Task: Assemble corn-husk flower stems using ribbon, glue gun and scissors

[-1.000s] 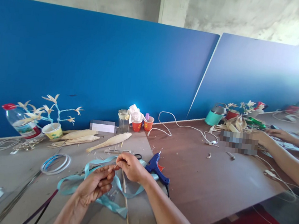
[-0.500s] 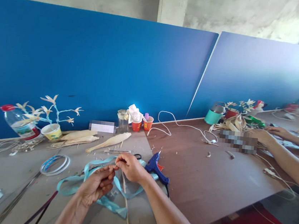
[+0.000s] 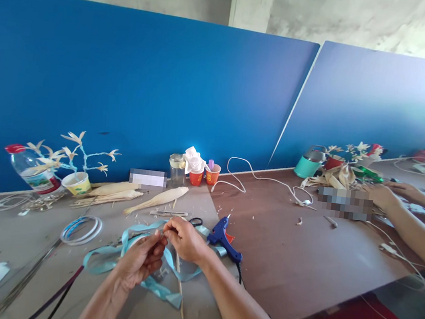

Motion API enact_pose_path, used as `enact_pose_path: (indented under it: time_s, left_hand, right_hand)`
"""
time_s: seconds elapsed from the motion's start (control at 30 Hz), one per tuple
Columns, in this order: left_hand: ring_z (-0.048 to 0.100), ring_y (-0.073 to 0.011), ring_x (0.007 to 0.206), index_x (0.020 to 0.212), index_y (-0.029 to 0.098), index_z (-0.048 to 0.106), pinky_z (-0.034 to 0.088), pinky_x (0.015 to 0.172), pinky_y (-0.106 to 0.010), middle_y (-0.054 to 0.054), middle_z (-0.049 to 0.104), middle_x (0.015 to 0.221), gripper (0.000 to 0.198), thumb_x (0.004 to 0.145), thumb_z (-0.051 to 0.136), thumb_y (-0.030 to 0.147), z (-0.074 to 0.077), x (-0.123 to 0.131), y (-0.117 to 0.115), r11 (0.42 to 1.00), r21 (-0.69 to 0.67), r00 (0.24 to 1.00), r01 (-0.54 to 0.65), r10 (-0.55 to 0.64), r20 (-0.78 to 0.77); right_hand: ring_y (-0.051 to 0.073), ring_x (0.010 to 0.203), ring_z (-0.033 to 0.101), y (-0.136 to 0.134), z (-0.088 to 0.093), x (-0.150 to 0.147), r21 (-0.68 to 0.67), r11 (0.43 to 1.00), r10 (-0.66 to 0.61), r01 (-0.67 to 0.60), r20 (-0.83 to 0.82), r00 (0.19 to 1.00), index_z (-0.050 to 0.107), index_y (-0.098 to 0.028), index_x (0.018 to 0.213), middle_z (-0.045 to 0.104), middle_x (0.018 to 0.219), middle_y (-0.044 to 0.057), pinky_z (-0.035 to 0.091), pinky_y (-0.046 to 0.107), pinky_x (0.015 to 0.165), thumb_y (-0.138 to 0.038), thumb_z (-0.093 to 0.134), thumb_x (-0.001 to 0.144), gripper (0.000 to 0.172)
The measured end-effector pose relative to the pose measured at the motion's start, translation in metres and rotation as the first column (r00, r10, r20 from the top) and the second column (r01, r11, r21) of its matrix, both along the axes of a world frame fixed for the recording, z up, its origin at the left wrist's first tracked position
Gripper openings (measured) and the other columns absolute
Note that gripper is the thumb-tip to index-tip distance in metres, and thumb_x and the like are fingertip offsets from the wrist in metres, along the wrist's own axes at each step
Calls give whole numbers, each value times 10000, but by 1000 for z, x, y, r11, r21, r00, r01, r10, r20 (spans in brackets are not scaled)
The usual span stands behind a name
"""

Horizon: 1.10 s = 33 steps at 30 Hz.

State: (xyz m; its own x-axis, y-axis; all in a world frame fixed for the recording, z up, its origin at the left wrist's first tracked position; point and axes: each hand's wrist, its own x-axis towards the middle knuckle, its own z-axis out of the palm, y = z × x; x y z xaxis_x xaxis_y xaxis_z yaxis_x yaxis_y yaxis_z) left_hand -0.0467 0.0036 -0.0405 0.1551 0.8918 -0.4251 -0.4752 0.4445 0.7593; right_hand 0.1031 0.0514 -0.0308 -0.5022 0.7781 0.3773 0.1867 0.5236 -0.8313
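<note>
My left hand (image 3: 144,258) and my right hand (image 3: 185,239) meet fingertip to fingertip above the table, both pinched closed. Whatever sits between the fingers is too small to make out. Beneath them a light blue ribbon (image 3: 161,292) lies in loose loops. A thin pale stick (image 3: 181,299) slants out from under my right hand toward the near edge. Just right of that hand rests a blue glue gun (image 3: 222,238) with an orange trigger. Black scissor handles (image 3: 196,221) peek out behind my right hand.
Dried corn husks (image 3: 158,199), a yellow cup (image 3: 76,183) with husk flowers and a plastic bottle (image 3: 38,173) stand along the blue partition (image 3: 129,83). Coiled tubing (image 3: 81,230) and thin wires (image 3: 26,274) lie left. At right, a co-worker's hands (image 3: 382,197) are near husks.
The view has shifted slightly, so the background sits a little further right. My hands stay pinched together in nearly the same place, the left fingertips slightly higher.
</note>
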Motion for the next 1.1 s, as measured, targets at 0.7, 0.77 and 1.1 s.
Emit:
enact_pose_path:
  time_s: [0.7, 0.77, 1.1]
  left_hand:
    - [482, -137, 576, 687, 197, 614, 366, 566, -239, 13, 534, 604, 196, 771, 572, 369, -14, -4, 4, 809, 562, 484, 170, 429, -763]
    - [517, -150, 609, 696, 201, 615, 386, 609, -247, -3, 563, 627, 193, 804, 530, 336, -15, -5, 3, 759, 600, 383, 253, 491, -783]
    - [547, -141, 622, 709, 193, 610, 409, 644, -239, -22, 585, 645, 177, 822, 503, 276, -14, -8, 1, 679, 662, 267, 317, 605, -750]
  right_hand:
    - [122, 626, 504, 0, -5, -6, -62, 989, -128, 134, 104, 986, 566, -172, 700, 577, 665, 4, 336, 215, 572, -167, 502, 823, 139]
    - [117, 597, 482, 1, -7, -7, -54, 990, -123, 130, 105, 987, 557, -172, 671, 555, 631, -1, 314, 213, 547, -192, 491, 830, 173]
    - [101, 508, 433, 7, -14, -6, -79, 974, -210, 214, 56, 976, 508, -168, 547, 488, 513, -14, 275, 213, 496, -331, 429, 877, 376]
